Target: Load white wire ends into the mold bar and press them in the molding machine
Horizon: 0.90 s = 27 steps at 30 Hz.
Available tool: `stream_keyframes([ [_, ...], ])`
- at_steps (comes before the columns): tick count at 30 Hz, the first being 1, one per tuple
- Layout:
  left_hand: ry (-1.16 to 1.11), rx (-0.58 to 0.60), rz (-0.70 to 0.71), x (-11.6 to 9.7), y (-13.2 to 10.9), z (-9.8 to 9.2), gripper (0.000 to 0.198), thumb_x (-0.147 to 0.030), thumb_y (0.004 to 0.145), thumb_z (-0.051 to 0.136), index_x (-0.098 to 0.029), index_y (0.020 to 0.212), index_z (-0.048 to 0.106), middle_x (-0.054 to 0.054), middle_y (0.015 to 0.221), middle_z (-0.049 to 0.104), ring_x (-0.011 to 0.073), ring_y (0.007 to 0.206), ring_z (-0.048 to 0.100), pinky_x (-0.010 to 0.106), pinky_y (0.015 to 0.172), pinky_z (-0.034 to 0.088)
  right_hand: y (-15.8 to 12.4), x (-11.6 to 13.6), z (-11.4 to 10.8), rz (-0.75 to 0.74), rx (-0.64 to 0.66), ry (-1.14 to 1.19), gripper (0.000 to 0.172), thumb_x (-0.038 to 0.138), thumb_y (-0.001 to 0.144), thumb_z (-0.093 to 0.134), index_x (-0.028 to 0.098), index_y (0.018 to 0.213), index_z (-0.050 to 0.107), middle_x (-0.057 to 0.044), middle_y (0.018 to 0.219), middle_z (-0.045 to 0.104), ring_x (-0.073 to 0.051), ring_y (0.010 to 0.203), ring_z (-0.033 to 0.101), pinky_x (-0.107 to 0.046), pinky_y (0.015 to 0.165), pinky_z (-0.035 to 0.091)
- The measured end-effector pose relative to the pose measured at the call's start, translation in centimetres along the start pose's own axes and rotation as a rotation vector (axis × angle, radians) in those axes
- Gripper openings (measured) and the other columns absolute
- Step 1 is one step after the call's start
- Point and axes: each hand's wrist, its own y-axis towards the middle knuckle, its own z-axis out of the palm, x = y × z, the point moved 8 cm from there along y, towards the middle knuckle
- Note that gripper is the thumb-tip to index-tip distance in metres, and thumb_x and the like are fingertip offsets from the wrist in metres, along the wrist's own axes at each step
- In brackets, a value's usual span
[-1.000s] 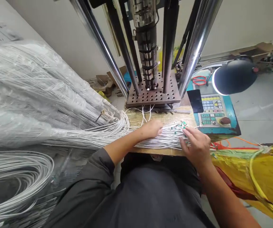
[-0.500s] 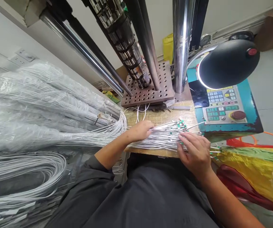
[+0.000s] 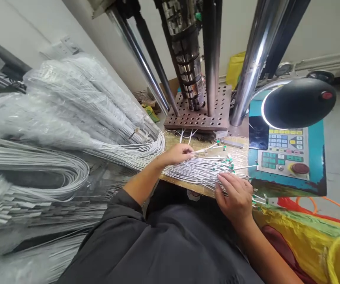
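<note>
A thick bundle of white cables [image 3: 192,170] lies across the work surface, with small green-marked ends [image 3: 228,159] at its right side. My left hand [image 3: 176,153] is closed, its thumb and finger pinching a few white cables [image 3: 204,150] slightly apart from the bundle on the machine side. Over the right part of the bundle rests my right hand [image 3: 236,195], fingers extended and loosely spread, touching the cables near their ends. Part of the cables under both hands is hidden.
Just beyond the cables stands a press with a perforated metal plate [image 3: 198,118] and upright rods. At right are a black lamp [image 3: 300,100] and a control panel [image 3: 285,154]. Plastic-wrapped cable bundles [image 3: 60,98] fill the left. A yellow bag [image 3: 306,236] lies at lower right.
My left hand has lifted a few cables away from the bundle toward the machine. My right hand stays on the bundle, slightly nearer me. The camera view has shifted and tilted.
</note>
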Motion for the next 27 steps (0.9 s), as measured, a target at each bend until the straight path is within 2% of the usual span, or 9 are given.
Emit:
stream_keyframes([
  [2, -0.150, 0.036, -0.056, 0.8, 0.7, 0.5, 0.017, -0.026, 0.086, 0.065, -0.012, 0.095, 0.071, 0.005, 0.079, 0.072, 0.0137, 0.065, 0.066, 0.025, 0.063, 0.051, 0.0, 0.0, 0.1, -0.011, 0.009, 0.003, 0.034, 0.016, 0.084, 0.072, 0.023, 0.118, 0.067, -0.007, 0.117, 0.076, -0.025, 0.112, 0.069, -0.041, 0.101, 0.041],
  [4, -0.179, 0.006, -0.073, 0.8, 1.2, 0.5, 0.015, -0.023, 0.088, 0.064, -0.011, 0.094, 0.070, 0.006, 0.079, 0.072, 0.0136, 0.064, 0.067, 0.025, 0.062, 0.051, 0.0, 0.0, 0.2, -0.029, 0.016, 0.005, 0.034, 0.015, 0.084, 0.072, 0.023, 0.117, 0.067, -0.007, 0.117, 0.076, -0.025, 0.112, 0.069, -0.041, 0.101, 0.041],
  [7, -0.040, -0.092, -0.037, -0.2, 1.1, -0.1, 0.018, -0.019, 0.092, 0.057, -0.013, 0.102, 0.071, 0.006, 0.084, 0.074, 0.0164, 0.072, 0.071, 0.027, 0.068, 0.053, -0.1, 0.2, 0.3, -0.059, 0.010, 0.003, 0.033, 0.015, 0.084, 0.072, 0.022, 0.116, 0.067, -0.006, 0.116, 0.076, -0.025, 0.112, 0.069, -0.041, 0.100, 0.042],
  [11, 0.202, -0.213, 0.164, -2.6, 0.3, -0.9, 0.026, -0.016, 0.093, 0.055, -0.017, 0.111, 0.073, 0.008, 0.100, 0.076, 0.0208, 0.093, 0.070, 0.032, 0.084, 0.054, -0.2, 0.2, 0.2, -0.055, -0.014, 0.006, 0.032, 0.014, 0.085, 0.070, 0.023, 0.116, 0.066, -0.006, 0.115, 0.076, -0.025, 0.111, 0.069, -0.041, 0.099, 0.044],
  [13, 0.066, -0.155, 0.158, -2.1, 0.7, -0.8, 0.022, -0.018, 0.092, 0.058, -0.015, 0.108, 0.073, 0.009, 0.096, 0.075, 0.0185, 0.086, 0.070, 0.031, 0.080, 0.054, -0.2, 0.2, 0.2, -0.052, -0.016, -0.008, 0.033, 0.014, 0.085, 0.069, 0.023, 0.117, 0.066, -0.006, 0.115, 0.076, -0.025, 0.112, 0.069, -0.041, 0.099, 0.044],
  [15, -0.225, -0.033, 0.064, -0.7, 1.6, -0.4, 0.020, -0.023, 0.091, 0.064, -0.011, 0.104, 0.072, 0.007, 0.083, 0.073, 0.0134, 0.069, 0.066, 0.028, 0.068, 0.054, -0.2, 0.3, 0.3, -0.056, -0.010, -0.031, 0.034, 0.014, 0.085, 0.069, 0.023, 0.117, 0.066, -0.006, 0.115, 0.076, -0.025, 0.111, 0.069, -0.042, 0.099, 0.044],
  [19, -0.659, 0.217, 0.007, 0.3, 2.7, 0.5, 0.036, -0.034, 0.079, 0.082, -0.007, 0.098, 0.068, 0.004, 0.073, 0.068, 0.0101, 0.056, 0.063, 0.025, 0.057, 0.052, -0.2, 0.4, 0.5, -0.068, -0.009, -0.058, 0.032, 0.014, 0.086, 0.067, 0.024, 0.117, 0.065, -0.005, 0.114, 0.076, -0.026, 0.110, 0.069, -0.043, 0.099, 0.045],
  [22, -0.759, 0.369, 0.019, 0.1, 2.9, 1.3, 0.047, -0.035, 0.066, 0.092, -0.009, 0.091, 0.063, 0.004, 0.072, 0.069, 0.0156, 0.061, 0.070, 0.028, 0.058, 0.055, -0.2, 0.5, 0.3, -0.075, -0.030, -0.064, 0.034, 0.012, 0.085, 0.068, 0.024, 0.117, 0.065, -0.006, 0.114, 0.076, -0.026, 0.109, 0.069, -0.045, 0.098, 0.046],
  [27, -0.812, 0.400, 0.045, -0.3, 3.6, 2.3, 0.051, -0.030, 0.054, 0.098, -0.010, 0.079, 0.058, 0.002, 0.063, 0.067, 0.0161, 0.058, 0.070, 0.024, 0.056, 0.052, 1.3, 1.0, -0.9, 0.019, -0.115, 0.018, 0.037, 0.017, 0.087, 0.067, 0.026, 0.123, 0.066, -0.009, 0.120, 0.073, -0.027, 0.114, 0.068, -0.048, 0.102, 0.049],
])
